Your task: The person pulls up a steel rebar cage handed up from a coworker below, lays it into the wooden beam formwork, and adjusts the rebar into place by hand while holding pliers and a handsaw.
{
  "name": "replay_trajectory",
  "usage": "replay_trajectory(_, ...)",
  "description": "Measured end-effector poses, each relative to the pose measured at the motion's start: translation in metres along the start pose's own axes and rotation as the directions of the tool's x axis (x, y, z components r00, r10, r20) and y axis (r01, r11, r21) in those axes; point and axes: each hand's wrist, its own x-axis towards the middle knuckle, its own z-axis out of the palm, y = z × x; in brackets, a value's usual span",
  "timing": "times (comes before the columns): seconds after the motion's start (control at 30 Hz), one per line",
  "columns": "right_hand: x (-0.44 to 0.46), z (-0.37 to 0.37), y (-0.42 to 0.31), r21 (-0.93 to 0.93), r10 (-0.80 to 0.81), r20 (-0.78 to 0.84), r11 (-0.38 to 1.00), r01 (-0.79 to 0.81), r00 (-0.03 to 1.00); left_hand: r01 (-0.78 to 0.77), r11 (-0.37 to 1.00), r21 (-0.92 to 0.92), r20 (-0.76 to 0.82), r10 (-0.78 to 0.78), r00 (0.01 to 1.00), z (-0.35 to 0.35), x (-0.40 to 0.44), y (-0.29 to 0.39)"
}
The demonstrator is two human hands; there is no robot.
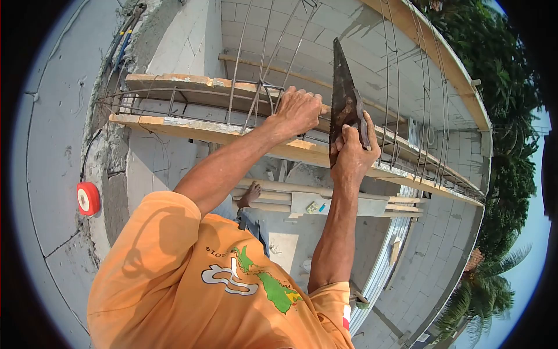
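My right hand (351, 154) is closed around the wooden handle of a handsaw (344, 81), whose dark blade points up and away from me. Curled over the top edge of the far formwork board (197, 84) is my left hand (299, 110), closed, with its fingertips hidden behind the board. Close beside it, thin steel rebar (261, 84) rises out of the form in a bent, tied cluster. The near formwork board (192, 129) runs alongside, with a rebar cage lying between the two boards.
Below the form, wooden poles and a plank (343, 205) make a scaffold, and a bare foot (250, 195) shows there. On the left wall are a red tape measure (88, 198) and blue-handled pliers (124, 49). More upright rebar (421, 87) stands on the right.
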Motion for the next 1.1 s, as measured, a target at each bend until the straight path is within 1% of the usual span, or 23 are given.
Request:
replay_trajectory(0.03, -0.005, -0.001, -0.001, 0.060, 0.055, -0.009, 0.997, -0.054, 0.998, -0.001, 1.000, -0.014, -0.009, 0.001, 1.000, 0.000, 0.001, -0.002)
replay_trajectory(0.07, -0.012, -0.002, 0.002, 0.053, 0.026, -0.045, 0.998, -0.023, 0.999, -0.004, 0.999, -0.035, -0.019, 0.003, 1.000, 0.001, 0.000, -0.001)
replay_trajectory(0.13, -0.049, -0.021, -0.005, 0.059, 0.082, -0.070, 0.995, -0.078, 0.994, 0.006, 0.999, -0.033, 0.011, -0.005, 1.000, -0.004, 0.003, -0.003)
replay_trajectory(0.17, -0.074, -0.034, -0.011, 0.009, 0.084, -0.081, 0.996, -0.083, 0.993, 0.012, 0.999, -0.032, 0.052, -0.010, 0.999, -0.004, 0.003, -0.001)
replay_trajectory(0.2, -0.097, -0.045, -0.018, -0.040, 0.084, -0.092, 0.995, -0.088, 0.992, 0.000, 0.999, -0.040, 0.050, 0.002, 0.999, -0.003, 0.005, -0.003)
replay_trajectory(0.27, -0.138, -0.058, -0.033, 0.009, 0.149, -0.175, 0.989, -0.150, 0.973, -0.041, 0.998, -0.043, -0.032, 0.039, 0.999, 0.001, 0.002, -0.004)
replay_trajectory(0.3, -0.146, -0.058, -0.037, 0.017, 0.137, -0.181, 0.991, -0.136, 0.974, -0.057, 0.998, -0.038, -0.039, 0.055, 0.998, -0.003, 0.003, -0.006)
replay_trajectory(0.37, -0.159, -0.061, -0.047, -0.063, 0.121, -0.167, 0.989, -0.133, 0.979, -0.001, 0.997, -0.077, 0.050, 0.005, 0.999, -0.007, 0.002, -0.001)
replay_trajectory(0.43, -0.156, -0.059, -0.051, -0.062, 0.087, -0.135, 0.993, -0.096, 0.987, -0.007, 0.996, -0.084, 0.030, 0.010, 1.000, -0.010, 0.007, -0.001)
replay_trajectory(0.5, -0.159, -0.061, -0.051, -0.185, 0.034, -0.116, 0.981, -0.055, 0.993, 0.012, 0.993, -0.116, 0.031, -0.008, 0.999, -0.007, 0.002, -0.002)
replay_trajectory(0.53, -0.160, -0.059, -0.051, -0.185, 0.034, -0.106, 0.981, -0.054, 0.994, 0.020, 0.993, -0.112, 0.027, -0.017, 0.999, -0.007, 0.001, -0.003)
replay_trajectory(0.6, -0.163, -0.056, -0.053, -0.162, 0.053, -0.150, 0.984, -0.077, 0.987, -0.005, 0.996, -0.090, -0.001, 0.005, 1.000, -0.008, -0.001, -0.003)
replay_trajectory(0.63, -0.161, -0.055, -0.056, -0.170, 0.052, -0.125, 0.983, -0.073, 0.991, 0.017, 0.996, -0.089, -0.015, -0.018, 1.000, -0.006, 0.000, -0.004)
replay_trajectory(0.7, -0.160, -0.058, -0.063, -0.145, 0.094, -0.212, 0.981, -0.126, 0.973, -0.019, 0.998, -0.065, -0.027, 0.017, 1.000, 0.001, -0.001, -0.008)
replay_trajectory(0.73, -0.165, -0.071, -0.071, -0.130, -0.009, -0.209, 0.991, -0.019, 0.978, -0.012, 1.000, -0.016, -0.020, 0.012, 1.000, 0.001, 0.000, -0.009)
replay_trajectory(0.77, -0.170, -0.088, -0.081, -0.113, -0.110, -0.213, 0.990, 0.087, 0.971, 0.016, 1.000, -0.025, -0.021, -0.017, 1.000, -0.001, -0.001, -0.013)
replay_trajectory(0.83, -0.177, -0.113, -0.105, -0.055, -0.289, -0.241, 0.957, 0.284, 0.927, -0.015, 0.996, -0.082, -0.070, 0.009, 0.997, 0.000, -0.004, -0.005)
replay_trajectory(0.87, -0.168, -0.099, -0.106, -0.207, -0.335, -0.280, 0.936, 0.284, 0.900, -0.013, 0.998, -0.064, -0.101, 0.006, 0.995, 0.001, -0.004, -0.004)
replay_trajectory(0.9, -0.154, -0.089, -0.097, -0.292, -0.328, -0.285, 0.925, 0.245, 0.901, -0.029, 0.998, -0.061, -0.106, 0.023, 0.994, -0.001, -0.002, -0.004)
replay_trajectory(0.93, -0.140, -0.079, -0.083, -0.341, -0.308, -0.272, 0.917, 0.208, 0.912, -0.025, 0.997, -0.070, -0.067, 0.020, 0.998, -0.003, -0.002, -0.004)
replay_trajectory(0.97, -0.123, -0.068, -0.066, -0.335, -0.276, -0.182, 0.920, 0.205, 0.944, -0.013, 0.997, -0.082, -0.026, 0.011, 1.000, -0.004, -0.002, -0.004)
replay_trajectory(1.07, -0.077, -0.038, -0.025, -0.285, -0.213, -0.021, 0.938, 0.198, 0.977, -0.015, 0.996, -0.090, -0.056, 0.010, 0.998, -0.002, -0.003, -0.005)
replay_trajectory(1.1, -0.064, -0.033, -0.017, -0.329, -0.202, -0.004, 0.925, 0.190, 0.979, -0.017, 0.995, -0.093, -0.078, 0.010, 0.997, -0.001, -0.003, -0.005)
